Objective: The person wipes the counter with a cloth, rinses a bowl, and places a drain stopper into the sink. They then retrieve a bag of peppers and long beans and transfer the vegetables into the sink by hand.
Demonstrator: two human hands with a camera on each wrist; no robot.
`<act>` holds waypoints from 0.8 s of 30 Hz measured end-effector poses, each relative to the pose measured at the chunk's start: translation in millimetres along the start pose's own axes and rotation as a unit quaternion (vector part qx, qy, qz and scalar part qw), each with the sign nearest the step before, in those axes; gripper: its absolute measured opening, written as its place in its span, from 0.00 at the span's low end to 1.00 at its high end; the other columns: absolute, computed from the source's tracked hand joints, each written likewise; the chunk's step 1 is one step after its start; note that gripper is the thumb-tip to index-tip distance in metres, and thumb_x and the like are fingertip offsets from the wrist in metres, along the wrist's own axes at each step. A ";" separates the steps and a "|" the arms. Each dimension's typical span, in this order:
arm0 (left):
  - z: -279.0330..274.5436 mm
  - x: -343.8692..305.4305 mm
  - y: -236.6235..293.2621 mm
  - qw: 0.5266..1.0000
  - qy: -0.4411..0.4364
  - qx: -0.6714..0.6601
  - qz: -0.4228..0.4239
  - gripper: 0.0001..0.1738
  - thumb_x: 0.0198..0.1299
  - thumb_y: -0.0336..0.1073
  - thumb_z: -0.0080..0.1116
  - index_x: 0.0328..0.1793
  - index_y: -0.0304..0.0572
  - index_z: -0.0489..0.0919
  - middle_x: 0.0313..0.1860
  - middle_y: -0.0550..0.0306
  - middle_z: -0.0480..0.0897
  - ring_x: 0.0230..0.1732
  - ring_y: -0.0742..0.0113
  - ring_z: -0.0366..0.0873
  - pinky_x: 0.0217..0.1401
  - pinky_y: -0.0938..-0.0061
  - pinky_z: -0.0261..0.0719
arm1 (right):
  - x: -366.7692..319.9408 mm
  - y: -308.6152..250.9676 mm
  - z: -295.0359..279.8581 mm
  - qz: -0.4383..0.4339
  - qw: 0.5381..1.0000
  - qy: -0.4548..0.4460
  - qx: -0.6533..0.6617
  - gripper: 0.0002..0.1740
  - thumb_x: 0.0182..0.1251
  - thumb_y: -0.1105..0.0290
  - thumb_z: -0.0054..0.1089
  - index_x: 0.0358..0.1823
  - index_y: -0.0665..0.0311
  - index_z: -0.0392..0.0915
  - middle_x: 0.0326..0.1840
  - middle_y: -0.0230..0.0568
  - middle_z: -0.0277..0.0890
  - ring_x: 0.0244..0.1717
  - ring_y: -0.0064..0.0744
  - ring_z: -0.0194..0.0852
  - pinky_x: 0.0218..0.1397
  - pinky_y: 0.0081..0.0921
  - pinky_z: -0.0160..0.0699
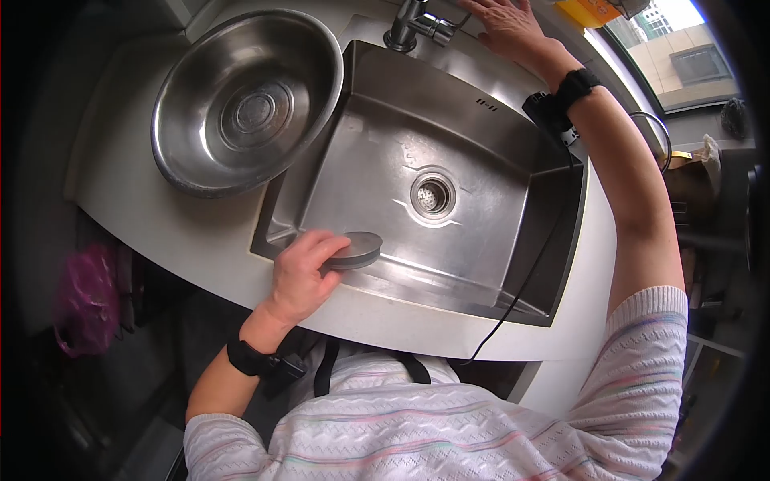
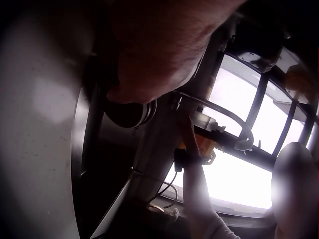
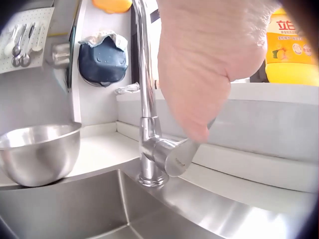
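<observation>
My left hand [image 1: 307, 271] grips a round flat metal lid [image 1: 355, 249] at the near rim of the steel sink [image 1: 481, 208], fingers curled over its edge. In the left wrist view the lid [image 2: 128, 112] shows dark under the palm [image 2: 154, 45]. My right hand [image 1: 504, 22] reaches to the back ledge beside the faucet [image 1: 411, 26], fingers spread flat. In the right wrist view the palm [image 3: 209, 64] touches the faucet's lever [image 3: 180, 155]. The sink's drain [image 1: 433, 195] is uncovered and the basin looks dry.
A large steel bowl [image 1: 245, 100] sits on the white counter [image 1: 144, 216], overlapping the sink's left corner. A yellow detergent bottle [image 3: 294, 45] stands on the back ledge. A blue pouch [image 3: 102, 59] hangs on the wall. A black cable [image 1: 521, 280] crosses the sink's right side.
</observation>
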State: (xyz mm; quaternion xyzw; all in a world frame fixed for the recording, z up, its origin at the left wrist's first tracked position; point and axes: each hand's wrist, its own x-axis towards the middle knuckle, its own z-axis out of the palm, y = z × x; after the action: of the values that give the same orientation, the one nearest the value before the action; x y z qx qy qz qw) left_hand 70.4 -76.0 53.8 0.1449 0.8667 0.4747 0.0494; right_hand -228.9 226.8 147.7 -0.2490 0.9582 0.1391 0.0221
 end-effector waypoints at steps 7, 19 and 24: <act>-3.5 -2.2 -2.6 1.000 -0.022 0.012 -0.004 0.20 0.39 0.21 0.60 0.44 0.38 0.78 0.41 0.51 0.77 0.40 0.57 0.78 0.42 0.72 0.76 | -14.6 -15.9 4.9 0.063 0.996 -0.032 -0.049 0.35 0.50 0.70 0.57 0.64 0.57 0.60 0.70 0.34 0.51 0.74 0.40 0.37 0.69 0.56 0.42; 35.8 27.9 6.0 0.992 -0.079 0.058 0.075 0.21 0.38 0.18 0.54 0.44 0.37 0.77 0.45 0.49 0.75 0.46 0.52 0.74 0.49 0.66 0.75 | -144.9 -181.3 63.0 -0.148 0.688 -0.394 0.592 0.54 0.39 0.41 0.71 0.63 0.68 0.59 0.54 0.53 0.71 0.57 0.45 0.69 0.62 0.32 0.66; 59.3 34.8 2.5 0.985 -0.130 0.078 0.088 0.22 0.39 0.20 0.56 0.46 0.37 0.76 0.50 0.47 0.73 0.50 0.50 0.73 0.51 0.65 0.75 | -157.6 -178.6 86.0 -0.145 0.704 -0.294 0.630 0.48 0.39 0.50 0.73 0.59 0.70 0.62 0.43 0.49 0.76 0.48 0.42 0.74 0.55 0.29 0.71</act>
State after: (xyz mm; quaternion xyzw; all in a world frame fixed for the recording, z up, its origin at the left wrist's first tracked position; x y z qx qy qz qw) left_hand 51.0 -16.4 25.4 0.2843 0.8711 0.3854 0.1083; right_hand -7.0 175.4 37.0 -0.2593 0.7197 -0.4354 0.4746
